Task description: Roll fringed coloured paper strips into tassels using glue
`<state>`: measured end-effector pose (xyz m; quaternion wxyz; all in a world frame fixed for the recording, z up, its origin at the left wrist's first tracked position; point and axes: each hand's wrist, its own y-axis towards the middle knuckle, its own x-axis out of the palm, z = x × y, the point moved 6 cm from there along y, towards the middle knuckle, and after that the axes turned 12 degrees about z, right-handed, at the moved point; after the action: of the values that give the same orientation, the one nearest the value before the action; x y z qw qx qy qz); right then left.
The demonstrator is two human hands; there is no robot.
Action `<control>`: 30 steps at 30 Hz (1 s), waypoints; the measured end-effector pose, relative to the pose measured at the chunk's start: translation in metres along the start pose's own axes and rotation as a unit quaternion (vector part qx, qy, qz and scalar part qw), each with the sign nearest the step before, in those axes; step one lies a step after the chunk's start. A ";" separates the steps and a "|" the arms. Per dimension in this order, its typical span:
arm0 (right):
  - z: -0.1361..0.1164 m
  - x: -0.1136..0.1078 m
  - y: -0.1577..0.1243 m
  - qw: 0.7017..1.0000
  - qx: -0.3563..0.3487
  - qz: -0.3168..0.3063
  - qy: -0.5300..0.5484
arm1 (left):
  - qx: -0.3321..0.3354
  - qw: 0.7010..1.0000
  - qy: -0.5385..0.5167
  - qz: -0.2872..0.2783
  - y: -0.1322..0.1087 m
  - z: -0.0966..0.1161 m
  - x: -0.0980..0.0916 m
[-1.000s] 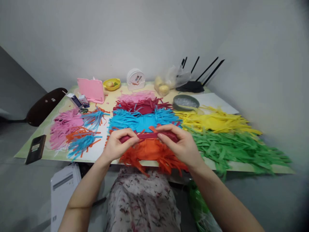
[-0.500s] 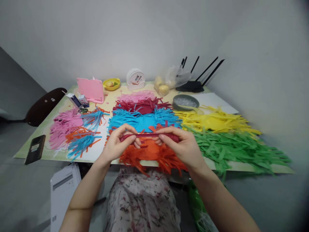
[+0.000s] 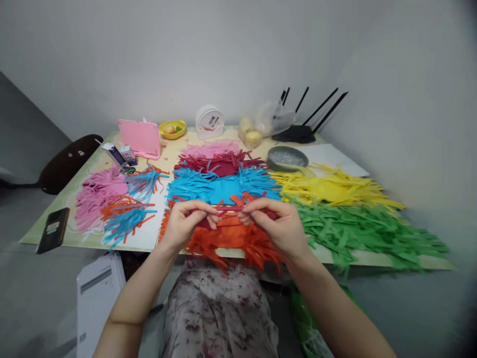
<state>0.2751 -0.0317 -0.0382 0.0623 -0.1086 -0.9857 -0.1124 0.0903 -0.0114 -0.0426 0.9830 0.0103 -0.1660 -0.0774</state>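
Note:
Between my two hands a strip of dark red tissue paper [image 3: 229, 209] is stretched level, its middle rolled thin. My left hand [image 3: 186, 221] pinches one side of it between thumb and fingers, and my right hand [image 3: 270, 221] pinches the other; the ends are mostly hidden by the hands. Just below lies orange fringed tissue paper [image 3: 231, 236], hanging a little over the table edge. Beyond the hands are blue fringed paper [image 3: 223, 189], dark red fringed paper [image 3: 221, 165] and pink fringed paper [image 3: 210, 149].
Yellow fringed paper [image 3: 331, 186] and green fringed paper [image 3: 365, 226] spread at the right. Finished tassels in pink [image 3: 100, 191] and blue-orange [image 3: 128, 219] lie left, near a phone [image 3: 54, 228]. A grey bowl [image 3: 286, 160], a router [image 3: 296, 133] and a pink tablet case [image 3: 139, 138] stand farther back.
My fingers have shifted inward along the red paper, so a shorter length shows between them. Both hands have turned slightly, thumbs now nearer the middle.

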 end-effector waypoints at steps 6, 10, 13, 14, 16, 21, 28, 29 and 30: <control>-0.014 -0.001 -0.002 0.995 -0.082 -0.001 -0.051 | 0.101 0.989 0.093 -0.054 -0.007 0.008 0.001; -0.041 0.012 -0.008 0.948 -0.256 -0.072 -0.174 | 0.288 0.889 0.343 -0.089 -0.013 0.045 0.008; -0.052 0.021 -0.013 0.909 -0.344 -0.112 -0.207 | 0.298 0.860 0.399 -0.110 -0.011 0.053 0.017; -0.054 0.023 -0.015 0.902 -0.357 -0.121 -0.210 | 0.272 0.864 0.401 -0.134 -0.009 0.050 0.020; -0.053 0.025 -0.017 0.894 -0.368 -0.139 -0.216 | 0.221 0.873 0.400 -0.172 -0.006 0.041 0.024; -0.044 0.021 -0.019 0.888 -0.356 -0.173 -0.235 | 0.219 0.856 0.437 -0.170 -0.001 0.033 0.022; -0.021 0.013 0.010 0.949 -0.070 -0.223 -0.209 | 0.346 0.801 0.471 -0.131 -0.001 0.033 0.017; -0.015 0.016 0.011 0.952 -0.015 -0.250 -0.179 | 0.346 0.803 0.464 -0.144 -0.002 0.031 0.018; -0.008 0.021 0.008 0.948 0.035 -0.282 -0.143 | 0.344 0.805 0.457 -0.157 -0.003 0.029 0.018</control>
<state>0.2575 -0.0215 -0.0253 -0.1101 0.1606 -0.9780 -0.0744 0.0973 -0.0166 -0.0098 0.8518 0.4078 0.2902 -0.1545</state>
